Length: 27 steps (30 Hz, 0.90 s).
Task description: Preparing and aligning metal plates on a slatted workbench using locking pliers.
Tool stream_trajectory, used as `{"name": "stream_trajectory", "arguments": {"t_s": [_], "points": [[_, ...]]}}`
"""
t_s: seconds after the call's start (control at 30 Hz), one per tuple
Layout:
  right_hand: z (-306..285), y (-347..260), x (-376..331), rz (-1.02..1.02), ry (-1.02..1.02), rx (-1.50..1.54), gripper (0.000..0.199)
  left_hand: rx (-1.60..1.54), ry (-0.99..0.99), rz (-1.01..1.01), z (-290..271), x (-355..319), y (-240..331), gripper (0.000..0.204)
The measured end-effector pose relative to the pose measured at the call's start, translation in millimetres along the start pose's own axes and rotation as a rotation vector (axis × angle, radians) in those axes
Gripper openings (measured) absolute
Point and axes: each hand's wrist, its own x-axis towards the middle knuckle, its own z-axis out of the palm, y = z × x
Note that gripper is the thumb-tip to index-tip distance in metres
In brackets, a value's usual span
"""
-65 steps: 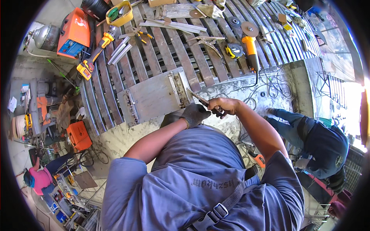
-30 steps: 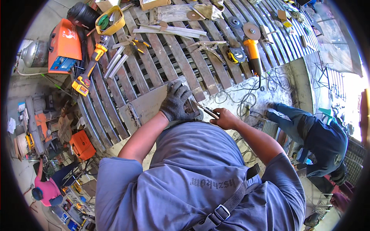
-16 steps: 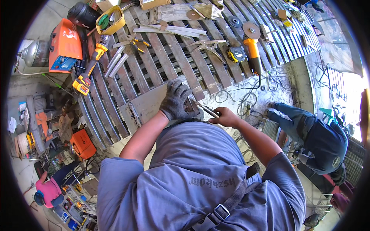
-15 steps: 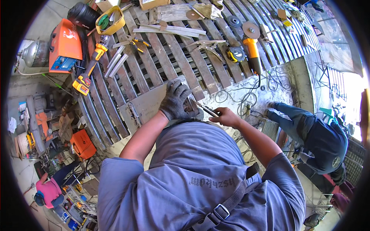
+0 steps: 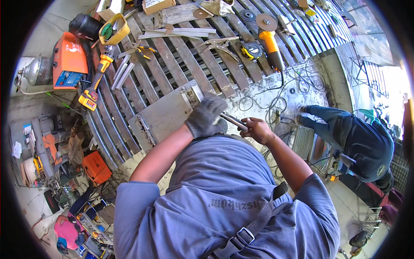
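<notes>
My right hand (image 5: 257, 131), bare, is closed round the near end of a slim silvery metal tool (image 5: 233, 121). It could be pliers, but its far end is hidden by my left hand. My left hand (image 5: 208, 115), in a dark grey work glove, is at that far end; its fingers are smeared by motion, so their grip does not show. Beside the glove lies a flat grey metal plate (image 5: 166, 111) with hinge-like pieces at two edges, resting on the slatted metal bench near my body.
On the bench (image 5: 172, 64) lie a yellow cordless grinder (image 5: 98, 80), an orange corded grinder (image 5: 270, 45), a tape measure (image 5: 252, 51), yellow-handled pliers (image 5: 144, 52), locking pliers (image 5: 220, 44) and metal strips (image 5: 179, 33). An orange welding machine (image 5: 70, 60) stands left. Another person (image 5: 360, 140) bends at the right.
My left hand has lifted off the plate's end and shifted right onto the tool. The right hand has moved slightly right, with the tool still in it. The view has shifted a little.
</notes>
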Motion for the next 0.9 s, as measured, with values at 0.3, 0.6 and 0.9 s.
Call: {"name": "stream_trajectory", "arguments": {"t_s": [0.3, 0.6, 0.9], "points": [[-6.8, 33.1, 4.0, -0.099, 0.051, 0.172, 0.025, 0.087, -0.446, 0.245, 65.5, 40.4, 42.6, 0.02], [11.7, 43.8, 1.3, -0.297, 0.443, -0.719, 0.044, 0.027, -0.464, 0.059, 83.0, 41.0, 41.3, 0.017], [9.5, 49.3, 8.6, -0.556, 0.527, -0.912, 0.052, 0.009, -0.435, 0.08, 86.2, 41.3, 36.4, 0.019]]}}
